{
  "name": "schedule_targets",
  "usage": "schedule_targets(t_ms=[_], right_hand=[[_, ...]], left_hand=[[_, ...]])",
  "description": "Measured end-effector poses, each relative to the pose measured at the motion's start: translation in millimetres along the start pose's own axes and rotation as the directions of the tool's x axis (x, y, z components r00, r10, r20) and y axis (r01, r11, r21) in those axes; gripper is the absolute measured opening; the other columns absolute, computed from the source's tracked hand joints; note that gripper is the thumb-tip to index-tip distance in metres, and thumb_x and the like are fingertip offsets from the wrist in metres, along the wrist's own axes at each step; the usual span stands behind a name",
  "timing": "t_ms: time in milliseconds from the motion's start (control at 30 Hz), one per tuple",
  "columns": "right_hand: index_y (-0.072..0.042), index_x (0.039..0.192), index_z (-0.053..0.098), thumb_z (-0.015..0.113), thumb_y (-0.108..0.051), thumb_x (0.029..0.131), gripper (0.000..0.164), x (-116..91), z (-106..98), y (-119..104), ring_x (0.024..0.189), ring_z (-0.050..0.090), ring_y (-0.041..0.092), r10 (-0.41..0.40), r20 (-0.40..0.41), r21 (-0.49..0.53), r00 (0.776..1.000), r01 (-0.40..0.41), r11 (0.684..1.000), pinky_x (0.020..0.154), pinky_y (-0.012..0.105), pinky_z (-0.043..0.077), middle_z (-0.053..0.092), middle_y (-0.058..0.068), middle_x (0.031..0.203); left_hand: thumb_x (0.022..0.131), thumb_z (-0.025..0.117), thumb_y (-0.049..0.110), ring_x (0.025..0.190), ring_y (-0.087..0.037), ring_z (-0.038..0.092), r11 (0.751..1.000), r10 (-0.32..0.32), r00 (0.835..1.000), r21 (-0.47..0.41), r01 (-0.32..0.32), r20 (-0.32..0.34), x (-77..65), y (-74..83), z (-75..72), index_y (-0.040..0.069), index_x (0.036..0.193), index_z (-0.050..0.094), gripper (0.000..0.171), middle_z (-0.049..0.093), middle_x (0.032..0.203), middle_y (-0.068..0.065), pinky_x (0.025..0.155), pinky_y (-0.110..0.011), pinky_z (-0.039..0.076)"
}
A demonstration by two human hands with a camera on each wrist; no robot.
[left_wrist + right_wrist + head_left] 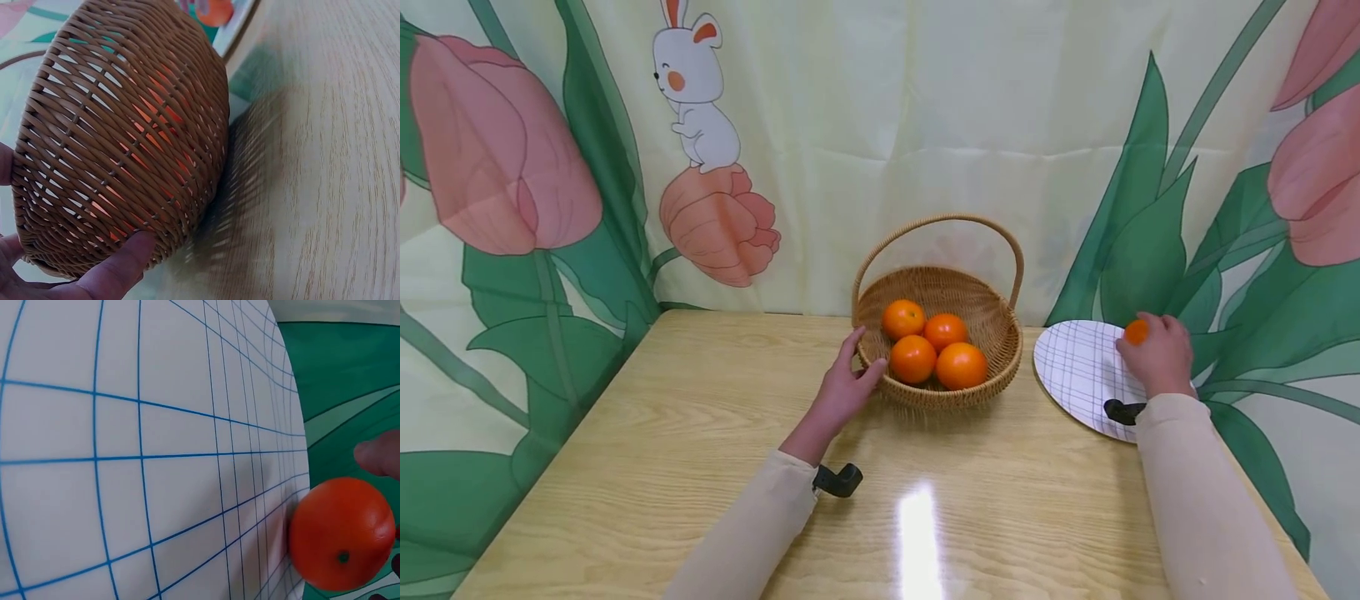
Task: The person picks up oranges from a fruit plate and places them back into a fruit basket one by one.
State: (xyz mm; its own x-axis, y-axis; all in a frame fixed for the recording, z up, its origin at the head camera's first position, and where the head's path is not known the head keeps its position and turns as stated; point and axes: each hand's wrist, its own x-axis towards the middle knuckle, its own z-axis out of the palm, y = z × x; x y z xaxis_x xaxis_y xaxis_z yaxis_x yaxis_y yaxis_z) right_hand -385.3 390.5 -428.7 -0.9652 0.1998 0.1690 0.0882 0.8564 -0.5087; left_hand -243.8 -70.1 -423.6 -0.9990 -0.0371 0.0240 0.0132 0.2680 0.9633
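Note:
A wicker basket (pixel 1009 354) with an arched handle holds several oranges (pixel 962 366). At its left side, my left hand (pixel 842 385) holds the rim and wall. The thumb (pixel 5 165) is at the rim, and a finger (pixel 119 269) lies against the woven outside lower down. On the far right, my right hand (pixel 1161 357) is over a single orange (pixel 342 534) at the white plate (pixel 1067 367) with blue lines. In the right wrist view, the thumb (pixel 381 455) stands a little apart from this orange; most other fingers are out of view.
The basket and plate stand on a light wooden table (pixel 700 383) near its back edge. Behind them hangs a curtain (pixel 820 167) printed with tulips and a rabbit. Wrist cameras (pixel 838 480) stick out from both cuffs.

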Motion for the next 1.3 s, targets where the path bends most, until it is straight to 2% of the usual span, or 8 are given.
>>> schedule_targets(t_ms=[133, 333, 500, 733, 967, 1067, 1300], right_hand=[[-0.001, 0.15, 0.029, 0.052, -0.027, 0.094, 0.065, 3, 1, 6, 0.135, 0.015, 0.056, 0.01, 0.012, -0.011, 1.0, -0.009, 1.0, 0.1, 0.072, 0.033, 0.008, 0.035, 0.153], [-0.004, 0.152, 0.023, 0.051, -0.027, 0.094, 0.069, 5, 1, 14, 0.136, 0.008, 0.059, 0.016, 0.054, -0.031, 0.998, -0.015, 0.999, 0.096, 0.074, 0.034, -0.004, 0.036, 0.154], [-0.006, 0.154, 0.019, 0.053, -0.024, 0.095, 0.07, 4, 1, 18, 0.131, 0.015, 0.061, 0.036, 0.077, -0.013, 0.996, -0.035, 0.999, 0.096, 0.074, 0.035, -0.001, 0.038, 0.152], [-0.004, 0.151, 0.025, 0.055, -0.018, 0.095, 0.066, 5, 2, 19, 0.127, 0.021, 0.064, 0.034, 0.042, -0.005, 0.999, -0.034, 0.999, 0.1, 0.073, 0.032, 0.005, 0.039, 0.15], [-0.006, 0.152, 0.025, 0.058, -0.015, 0.094, 0.067, -4, 2, 16, 0.125, 0.022, 0.061, 0.051, 0.063, 0.017, 0.997, -0.052, 0.999, 0.099, 0.073, 0.032, 0.007, 0.037, 0.15], [-0.006, 0.152, 0.025, 0.059, -0.014, 0.094, 0.068, -6, 1, 13, 0.125, 0.023, 0.062, 0.03, 0.063, 0.02, 0.998, -0.031, 0.999, 0.1, 0.073, 0.032, 0.007, 0.037, 0.151], [-0.007, 0.151, 0.028, 0.062, -0.012, 0.093, 0.067, -13, -3, 1, 0.125, 0.026, 0.061, -0.034, 0.04, 0.043, 0.999, 0.033, 0.999, 0.101, 0.072, 0.032, 0.007, 0.034, 0.153]], left_hand=[[0.096, 0.059, 0.035, 0.13, -0.042, 0.049, 1.0, 0.011, 1.0, -0.007, -0.011, -0.004, 0.2, -1.2, 1.0, 0.03, 0.154, 0.021, 0.069, 0.019, 0.161, -0.014, 0.09, -0.042, 0.055], [0.096, 0.059, 0.034, 0.13, -0.041, 0.048, 1.0, 0.017, 1.0, -0.016, -0.017, -0.005, -0.8, -0.3, 1.3, 0.032, 0.154, 0.021, 0.069, 0.018, 0.161, -0.013, 0.09, -0.043, 0.055], [0.097, 0.058, 0.036, 0.131, -0.041, 0.048, 1.0, 0.015, 1.0, 0.002, -0.015, -0.001, -1.8, 0.8, 1.1, 0.031, 0.154, 0.02, 0.07, 0.018, 0.161, -0.012, 0.093, -0.045, 0.053], [0.096, 0.059, 0.04, 0.131, -0.04, 0.048, 1.0, 0.012, 1.0, 0.015, -0.012, 0.0, -2.3, -0.4, -0.1, 0.032, 0.154, 0.02, 0.071, 0.018, 0.161, -0.01, 0.093, -0.045, 0.053], [0.096, 0.059, 0.036, 0.132, -0.04, 0.047, 1.0, -0.005, 1.0, -0.028, 0.005, 0.011, -2.5, 0.8, 0.9, 0.036, 0.153, 0.021, 0.068, 0.018, 0.161, -0.01, 0.091, -0.044, 0.054], [0.096, 0.059, 0.036, 0.131, -0.041, 0.047, 0.999, -0.007, 1.0, -0.031, 0.007, 0.005, -1.7, 2.1, 0.6, 0.033, 0.153, 0.022, 0.068, 0.019, 0.161, -0.012, 0.089, -0.043, 0.056], [0.095, 0.061, 0.033, 0.13, -0.04, 0.049, 0.997, -0.04, 0.999, -0.068, 0.039, -0.027, 0.2, 6.2, 2.5, 0.037, 0.15, 0.027, 0.065, 0.022, 0.159, -0.015, 0.086, -0.046, 0.057]])
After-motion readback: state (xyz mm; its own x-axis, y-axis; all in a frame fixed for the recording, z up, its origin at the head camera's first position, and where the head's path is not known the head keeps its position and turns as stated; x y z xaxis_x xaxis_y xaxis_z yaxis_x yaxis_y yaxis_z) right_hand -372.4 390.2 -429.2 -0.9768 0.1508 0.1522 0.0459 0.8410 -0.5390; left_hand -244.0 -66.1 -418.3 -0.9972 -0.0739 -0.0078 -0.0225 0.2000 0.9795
